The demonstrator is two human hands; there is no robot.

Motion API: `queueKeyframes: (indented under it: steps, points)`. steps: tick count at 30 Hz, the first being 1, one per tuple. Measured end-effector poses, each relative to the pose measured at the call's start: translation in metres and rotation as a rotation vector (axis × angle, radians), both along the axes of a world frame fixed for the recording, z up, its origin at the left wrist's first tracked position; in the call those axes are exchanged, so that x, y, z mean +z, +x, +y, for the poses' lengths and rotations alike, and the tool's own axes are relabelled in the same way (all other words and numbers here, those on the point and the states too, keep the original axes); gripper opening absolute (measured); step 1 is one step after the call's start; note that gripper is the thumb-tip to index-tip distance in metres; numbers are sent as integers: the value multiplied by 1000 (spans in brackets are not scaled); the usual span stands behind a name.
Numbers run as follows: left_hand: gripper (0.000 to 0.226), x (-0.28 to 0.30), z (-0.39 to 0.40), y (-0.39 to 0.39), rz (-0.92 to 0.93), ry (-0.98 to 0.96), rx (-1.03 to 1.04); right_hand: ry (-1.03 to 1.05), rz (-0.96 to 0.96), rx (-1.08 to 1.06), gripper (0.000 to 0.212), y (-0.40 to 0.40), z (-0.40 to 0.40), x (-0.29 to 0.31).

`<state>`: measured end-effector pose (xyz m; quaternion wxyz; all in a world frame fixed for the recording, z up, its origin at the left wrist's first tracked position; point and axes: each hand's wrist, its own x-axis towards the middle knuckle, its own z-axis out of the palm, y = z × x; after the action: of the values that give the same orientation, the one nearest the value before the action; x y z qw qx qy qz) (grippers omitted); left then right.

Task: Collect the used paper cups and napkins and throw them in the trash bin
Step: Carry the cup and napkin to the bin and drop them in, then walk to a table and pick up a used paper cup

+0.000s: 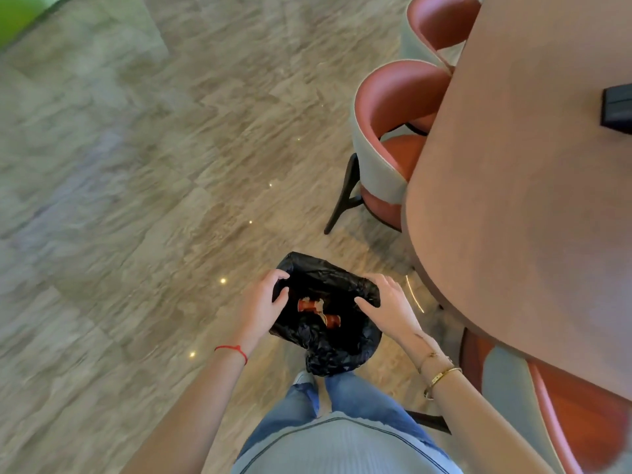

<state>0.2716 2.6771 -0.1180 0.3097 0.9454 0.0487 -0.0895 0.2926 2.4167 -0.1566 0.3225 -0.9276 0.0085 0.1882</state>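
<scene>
A black plastic trash bag (337,347) hangs in front of my legs, held with its mouth spread. My left hand (265,304) grips the bag's left rim and my right hand (388,304) grips its right rim. Inside the bag lie two red paper cups (319,311) on their sides, with a scrap of pale napkin beside the upper one. The bag's bottom sags toward my shoes. No trash bin shows in the view.
A large brown table (519,186) fills the right side, with a black object (617,107) at its far right edge. Red and grey chairs (386,138) are tucked along the table's left side, and another chair (561,398) stands at lower right. Polished stone floor (136,200) spreads to the left.
</scene>
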Motion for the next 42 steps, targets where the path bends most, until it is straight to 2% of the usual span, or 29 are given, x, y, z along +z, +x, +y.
queueKeyframes:
  steps: [3,8,14,23,32,42]
  points:
    - [22,15,3,-10,-105,23,-43,-15,-116,-43,49,-20,-1,20]
    - [19,29,12,-31,-176,24,-101,-18,-195,-171,47,-66,-1,41]
    - [18,45,20,-55,-219,-5,-188,-34,-241,-325,50,-133,2,59]
    - [22,54,-12,-80,-250,-46,-459,-65,-279,-549,47,-238,-11,79]
    - [23,62,-119,-138,-263,-132,-747,-93,-325,-808,47,-358,-61,84]
    - [23,78,-293,-281,-276,-216,-1033,-168,-352,-1088,42,-548,-164,98]
